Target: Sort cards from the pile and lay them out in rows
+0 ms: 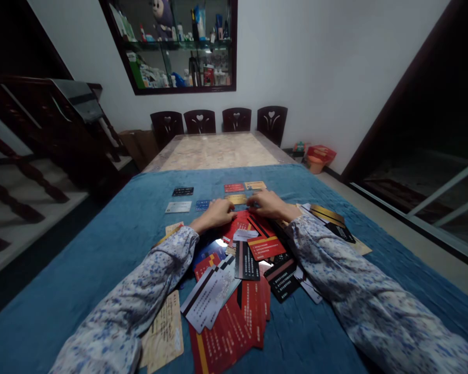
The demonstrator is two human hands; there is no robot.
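We look down a long table (218, 150), its far end bare and pale, the near part spread with a blue cloth (113, 259). Beyond it, a glass-shelved cabinet (179, 45) is set into the wall, and four dark chairs (199, 122) stand in a row at the far edge (each back has a heart-shaped cutout). Between our two patterned sleeves (148, 291) lies the card pile (226, 327), mostly red, black and silver, fanned and overlapping on the cloth. Our left hand (215, 213) and right hand (272, 204) reach to the pile's far end, palms down, fingers bent, with the tips near one another. We cannot tell whether either grip is pinching a card, since the fingertips are too blurred and partly hidden. Just past them, a gold card (235, 199) lies flat between the two hands. Near it we see a blue card (203, 205) just beyond the left hand, a silver card (178, 207) farther left, a black card (183, 191) behind that, and, side by side, a red card (234, 188) and a pale orange card (255, 185).
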